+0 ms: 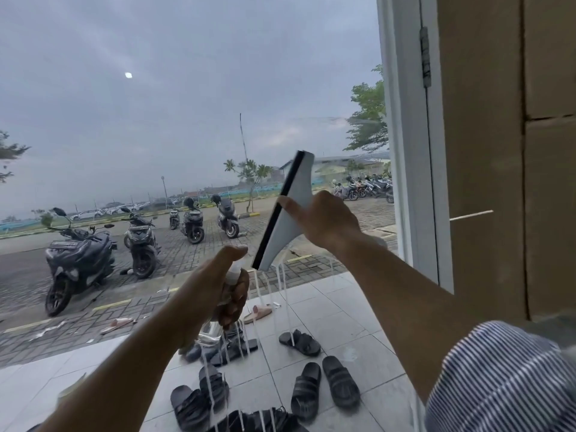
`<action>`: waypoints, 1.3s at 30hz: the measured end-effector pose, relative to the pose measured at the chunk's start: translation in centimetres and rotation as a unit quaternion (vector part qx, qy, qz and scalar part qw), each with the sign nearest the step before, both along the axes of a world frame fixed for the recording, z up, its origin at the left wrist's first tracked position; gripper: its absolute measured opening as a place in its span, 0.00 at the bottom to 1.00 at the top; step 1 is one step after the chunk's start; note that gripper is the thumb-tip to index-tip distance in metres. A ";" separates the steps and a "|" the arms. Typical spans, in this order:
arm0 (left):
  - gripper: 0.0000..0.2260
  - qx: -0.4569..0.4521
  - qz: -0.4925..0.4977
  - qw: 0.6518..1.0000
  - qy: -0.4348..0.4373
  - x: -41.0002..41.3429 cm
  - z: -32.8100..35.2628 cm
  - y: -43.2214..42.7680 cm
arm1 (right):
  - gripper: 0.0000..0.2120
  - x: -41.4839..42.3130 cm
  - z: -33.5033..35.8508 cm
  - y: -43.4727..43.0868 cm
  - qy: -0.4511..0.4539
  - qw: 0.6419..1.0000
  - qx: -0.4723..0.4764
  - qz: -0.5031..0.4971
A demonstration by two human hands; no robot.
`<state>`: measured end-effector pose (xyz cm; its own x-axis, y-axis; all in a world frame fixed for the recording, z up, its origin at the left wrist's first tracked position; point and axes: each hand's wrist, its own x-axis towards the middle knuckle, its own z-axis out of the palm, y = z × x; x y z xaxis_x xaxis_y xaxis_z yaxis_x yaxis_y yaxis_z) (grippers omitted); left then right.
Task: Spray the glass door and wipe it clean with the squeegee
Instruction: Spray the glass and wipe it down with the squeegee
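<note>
The right grip [324, 221] clasps the squeegee [291, 210] by its handle, which is hidden under the palm, with the thumb stretched out along the white head. The squeegee stands tilted, top leaning right. Its black rubber blade runs along the left edge and faces the glass door [156, 113]; whether the blade touches the pane I cannot tell.

Just below and to the left, the left grip [232, 282] is curled round the neck of a clear spray bottle [210, 333], thumb resting on top and the body hanging below the fingers.

White streaks of liquid [282, 288] run down the pane from under the squeegee's lower end and past the bottle. A hazy smear sits higher on the glass, near the white door frame [405, 157] with its hinge [424, 57].

A striped sleeve [498, 381] covers the right upper arm. Through the glass, dark sandals [307, 391] lie scattered on a tiled floor [336, 310], and scooters [78, 260] are parked on paving beyond.
</note>
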<state>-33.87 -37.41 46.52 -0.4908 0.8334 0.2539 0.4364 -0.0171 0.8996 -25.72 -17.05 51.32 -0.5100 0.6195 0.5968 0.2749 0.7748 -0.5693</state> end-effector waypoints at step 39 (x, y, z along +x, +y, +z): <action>0.26 0.001 0.029 0.999 -0.033 -1.7 -2.0 -2.0 | 0.24 0.3 -6.7 -1.2 0.346 0.582 -0.697 0.235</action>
<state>-35.57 -39.44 44.53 -0.5535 0.8032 0.2200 0.3760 0.0053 0.9266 -25.45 -18.29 44.59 -0.7544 0.6378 -0.1554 -0.4509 -0.6755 -0.5834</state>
